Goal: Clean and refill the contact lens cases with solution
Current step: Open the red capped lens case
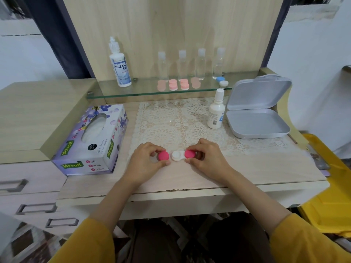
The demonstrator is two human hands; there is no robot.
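While the tissue box (89, 141) sits far left on the counter (247, 168), the left grip (146, 160) pinches a detached pink cap (163, 155). Just beside it lies the white lens case (176, 156), one well uncovered, and the right grip (207, 158) pinches its second pink cap (190, 154).

I'm pinching a hot-pink cap (163, 155) beside the white case (177, 156). I'm wearing mustard-yellow sleeves (85, 242), working at a cream lace mat (171, 120).
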